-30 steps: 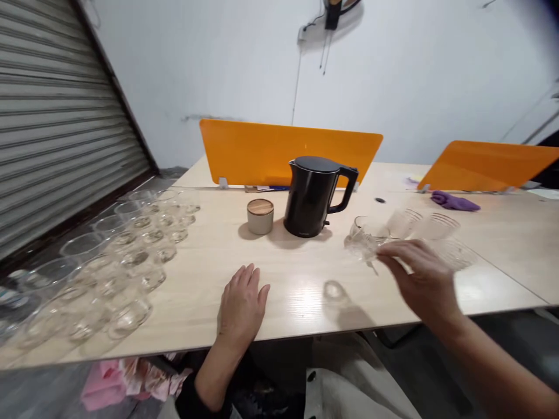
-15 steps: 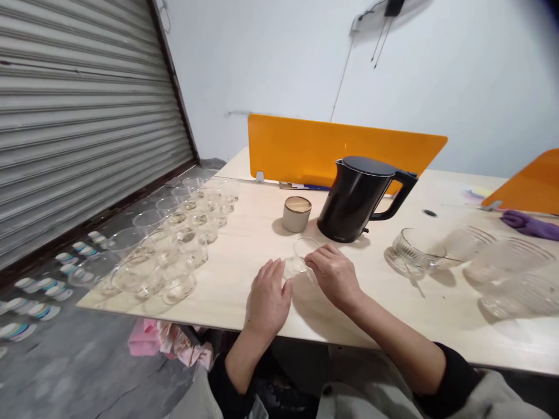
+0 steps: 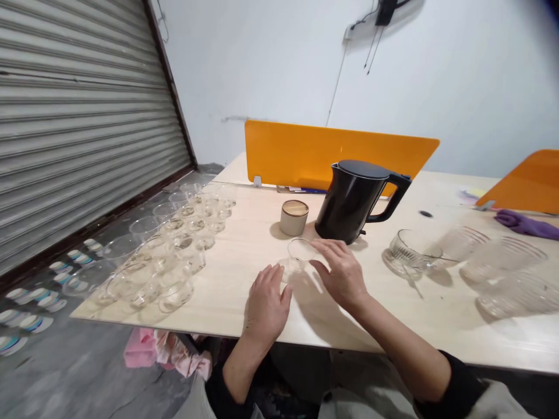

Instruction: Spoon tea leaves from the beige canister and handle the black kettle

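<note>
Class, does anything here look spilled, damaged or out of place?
Nothing on the table looks spilled or damaged; the small glass by the right hand stands upright. White containers on the floor at left seem oddly placed, off the table.

At centre, the kettle (image 3: 347, 203) is plain black, the canister (image 3: 293, 223) grey-beige under a brown wood-grained lid (image 3: 294, 208), and the small glass (image 3: 296, 263) clear. The panel (image 3: 323, 154) behind is flat orange, the tabletop (image 3: 247, 224) pale cream. At right, the cloth (image 3: 526, 224) is purple and the tumblers (image 3: 506, 262) clear (thin reddish bands mark some rims). The shutter (image 3: 82, 122), upper left, is grey, striped by slats; the bundle (image 3: 142, 348), lower left, shows pink.
</note>
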{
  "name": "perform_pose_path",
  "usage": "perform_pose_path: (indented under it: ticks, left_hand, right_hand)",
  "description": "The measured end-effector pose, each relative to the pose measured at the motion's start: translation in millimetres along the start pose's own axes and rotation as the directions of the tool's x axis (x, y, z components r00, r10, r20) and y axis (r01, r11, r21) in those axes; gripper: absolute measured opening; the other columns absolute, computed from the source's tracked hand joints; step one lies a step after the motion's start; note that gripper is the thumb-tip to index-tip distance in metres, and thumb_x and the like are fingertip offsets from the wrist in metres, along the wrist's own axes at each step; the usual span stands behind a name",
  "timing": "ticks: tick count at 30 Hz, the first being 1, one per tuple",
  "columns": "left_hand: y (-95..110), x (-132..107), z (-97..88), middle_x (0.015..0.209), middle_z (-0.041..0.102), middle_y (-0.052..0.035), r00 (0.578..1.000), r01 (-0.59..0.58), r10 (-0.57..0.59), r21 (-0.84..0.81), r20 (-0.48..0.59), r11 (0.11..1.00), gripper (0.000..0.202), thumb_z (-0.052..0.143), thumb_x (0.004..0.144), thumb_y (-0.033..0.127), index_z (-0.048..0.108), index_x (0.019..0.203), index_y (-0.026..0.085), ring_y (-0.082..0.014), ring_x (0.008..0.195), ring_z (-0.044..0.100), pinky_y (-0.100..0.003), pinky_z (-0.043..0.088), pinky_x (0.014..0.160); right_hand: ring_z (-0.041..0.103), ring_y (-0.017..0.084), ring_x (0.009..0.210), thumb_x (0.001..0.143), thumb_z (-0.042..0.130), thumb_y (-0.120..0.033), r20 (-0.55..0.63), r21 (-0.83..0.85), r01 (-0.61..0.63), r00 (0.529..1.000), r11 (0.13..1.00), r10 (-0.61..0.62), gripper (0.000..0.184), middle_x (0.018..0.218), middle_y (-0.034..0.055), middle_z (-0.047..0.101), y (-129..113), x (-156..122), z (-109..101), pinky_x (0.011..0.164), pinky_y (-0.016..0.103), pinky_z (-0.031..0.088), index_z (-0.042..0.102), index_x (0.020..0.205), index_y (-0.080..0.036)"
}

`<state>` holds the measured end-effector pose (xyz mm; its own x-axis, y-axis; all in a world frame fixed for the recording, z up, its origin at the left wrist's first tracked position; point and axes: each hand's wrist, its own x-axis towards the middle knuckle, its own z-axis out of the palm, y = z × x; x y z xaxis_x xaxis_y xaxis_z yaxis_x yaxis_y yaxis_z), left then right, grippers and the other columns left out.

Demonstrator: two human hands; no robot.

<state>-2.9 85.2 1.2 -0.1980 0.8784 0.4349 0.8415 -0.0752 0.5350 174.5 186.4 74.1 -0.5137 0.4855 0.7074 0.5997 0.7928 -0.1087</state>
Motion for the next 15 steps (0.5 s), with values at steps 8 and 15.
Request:
perform_pose_path:
  ticks: [8,15]
  left_hand:
    - [0.9,-0.4,2.6,0.143,0.067,-0.0136,1.000,0.009,-0.009,0.004,-0.006,1.000,0.040,0.054,0.101,0.031,0.064,0.138,0.017,-0.0336,0.140,0.055,-0.056,0.046,0.117]
    - [-5.2,-2.9,6.0,0.142,0.067,-0.0144,1.000,-0.014,0.014,-0.004,-0.008,1.000,0.041,0.050,0.102,0.032,0.063,0.138,0.016,-0.0334,0.138,0.056,-0.056,0.046,0.116]
  right_hand:
    - [0.074,0.027,0.103,0.095,0.053,-0.023,0.110,0.073,-0.383,0.921,0.921,0.374,0.039,0.120,0.0110,0.078,86.0,8.7,-3.9,0.098,0.046,0.058,0.072,0.128,-0.019]
    - [0.073,0.026,0.103,0.087,0.054,-0.012,0.338,0.198,-0.567,0.805,0.800,0.487,0.063,0.126,0.0140,0.075,83.5,42.9,67.4,0.096,0.038,0.057,0.060,0.149,-0.015]
